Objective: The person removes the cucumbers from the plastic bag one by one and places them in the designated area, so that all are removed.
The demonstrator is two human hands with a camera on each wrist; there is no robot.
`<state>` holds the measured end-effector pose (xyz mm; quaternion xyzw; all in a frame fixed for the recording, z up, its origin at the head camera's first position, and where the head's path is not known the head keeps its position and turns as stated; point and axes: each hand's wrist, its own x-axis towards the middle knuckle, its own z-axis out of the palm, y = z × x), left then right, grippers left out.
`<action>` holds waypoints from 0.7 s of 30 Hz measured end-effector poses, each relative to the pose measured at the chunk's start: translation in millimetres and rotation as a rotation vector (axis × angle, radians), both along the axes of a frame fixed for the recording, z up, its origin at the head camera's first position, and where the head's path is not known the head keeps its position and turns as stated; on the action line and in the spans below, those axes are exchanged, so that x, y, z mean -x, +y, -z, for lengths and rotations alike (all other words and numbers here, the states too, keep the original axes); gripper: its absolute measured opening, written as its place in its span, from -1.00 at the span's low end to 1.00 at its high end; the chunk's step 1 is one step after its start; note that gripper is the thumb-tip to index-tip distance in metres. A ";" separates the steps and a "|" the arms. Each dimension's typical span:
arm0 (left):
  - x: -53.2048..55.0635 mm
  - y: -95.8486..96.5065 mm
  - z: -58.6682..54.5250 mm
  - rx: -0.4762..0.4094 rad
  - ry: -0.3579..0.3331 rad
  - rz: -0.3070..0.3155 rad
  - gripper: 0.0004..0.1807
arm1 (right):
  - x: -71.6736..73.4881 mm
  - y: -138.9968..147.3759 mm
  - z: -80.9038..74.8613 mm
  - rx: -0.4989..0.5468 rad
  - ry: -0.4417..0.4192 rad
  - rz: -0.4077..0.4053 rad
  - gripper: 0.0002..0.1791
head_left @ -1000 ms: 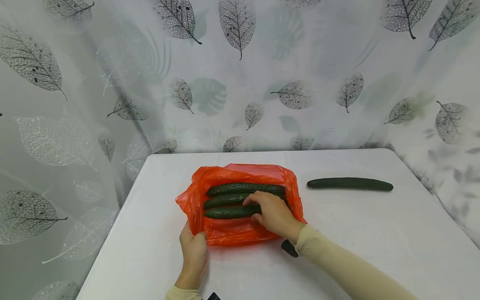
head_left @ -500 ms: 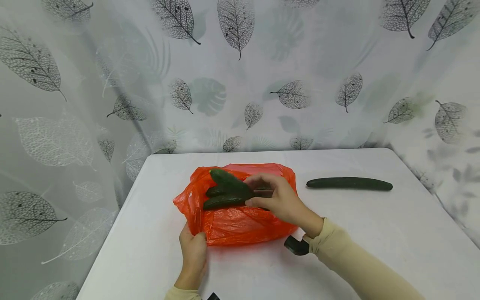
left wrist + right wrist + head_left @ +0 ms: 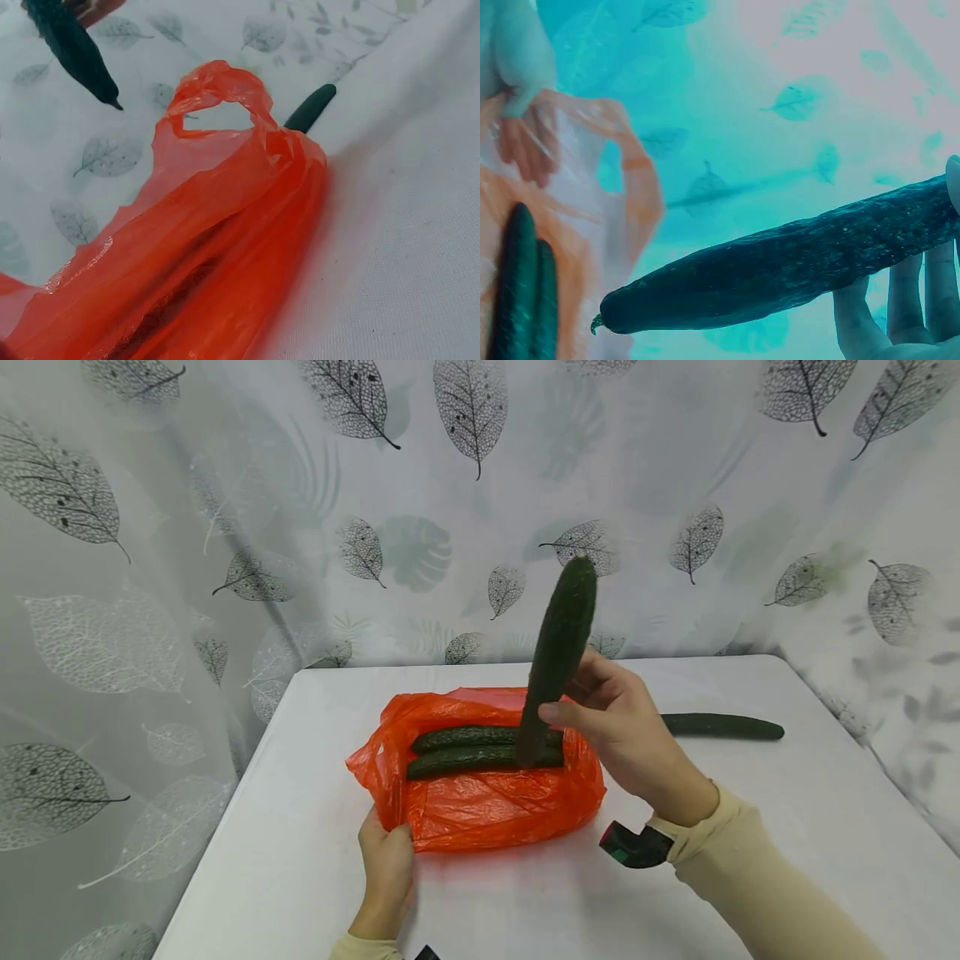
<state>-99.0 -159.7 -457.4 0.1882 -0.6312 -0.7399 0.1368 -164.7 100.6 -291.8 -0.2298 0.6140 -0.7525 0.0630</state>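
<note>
My right hand (image 3: 633, 731) holds a cucumber (image 3: 558, 652) near its lower end, thumb in front and fingers behind. It stands almost upright above the right side of a red plastic bag (image 3: 480, 818). Two more cucumbers (image 3: 457, 760) lie side by side inside the bag; the raised one covers part of them. At the bag's near left corner, my left hand (image 3: 386, 860) grips the plastic, thumb on top. In the right wrist view, the held cucumber (image 3: 772, 266) stretches across the lower half with its stem end to the left.
Another cucumber (image 3: 723, 727) lies on the white table (image 3: 750, 827) right of the bag, partly behind my right hand. A leaf-patterned curtain (image 3: 450, 543) hangs behind the table and along its sides. A dark wrist camera (image 3: 636, 845) sits under my right wrist.
My right hand has lifted one cucumber out of the bag, moved up and right, and tilted it from lying flat to nearly upright. My left hand has stayed at the bag's corner.
</note>
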 end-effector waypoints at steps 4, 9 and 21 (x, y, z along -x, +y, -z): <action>0.6 -0.6 1.0 0.011 -0.006 -0.011 -0.33 | 0.5 15.8 -10.2 0.069 0.034 0.043 -0.54; 2.3 1.6 0.4 0.012 0.000 -0.017 -0.34 | 0.2 39.0 -19.8 0.074 0.101 0.100 -0.62; -2.1 2.3 -2.6 0.022 -0.051 -0.005 -0.30 | 6.0 77.9 -8.1 -0.003 0.213 0.210 -0.53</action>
